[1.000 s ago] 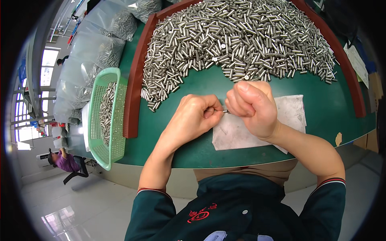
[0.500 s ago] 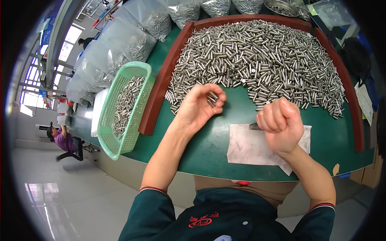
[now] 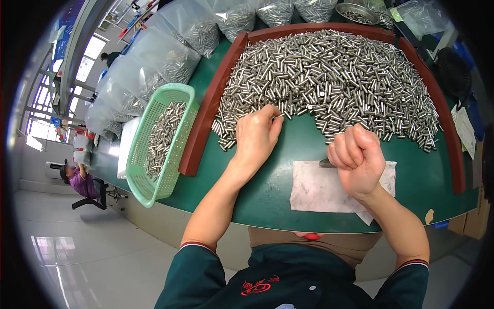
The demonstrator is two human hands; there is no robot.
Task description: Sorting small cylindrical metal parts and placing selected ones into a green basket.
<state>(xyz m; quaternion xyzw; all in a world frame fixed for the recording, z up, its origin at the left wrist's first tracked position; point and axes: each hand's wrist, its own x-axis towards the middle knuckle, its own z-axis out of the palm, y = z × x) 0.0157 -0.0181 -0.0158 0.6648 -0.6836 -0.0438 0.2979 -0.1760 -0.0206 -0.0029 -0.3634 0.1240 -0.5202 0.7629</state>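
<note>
A heap of short shiny metal pins (image 3: 329,72) lies on the green tabletop. At its near left edge my left hand (image 3: 257,133) is turned back-up, thumb and fingers pinched together. A metal pin (image 3: 278,116) shows at the fingertips; the palm is hidden. My right hand (image 3: 358,160) is closed in a fist over a stained white cloth (image 3: 314,190). From that fist a grey, flat-looking tip (image 3: 325,162) sticks out to the left; the rest of this tool is covered by the fingers.
Dark red wooden rails (image 3: 206,121) border the heap. Left of them stands a green perforated basket (image 3: 135,154) partly filled with pins. Clear bags of pins (image 3: 175,56) line the back left. A round metal pan (image 3: 358,13) sits at the back. Another person (image 3: 85,183) sits far left.
My left hand has rolled from palm-up, with pins showing in its curled fingers, to back-up at the heap's edge. My right hand has hardly moved.
</note>
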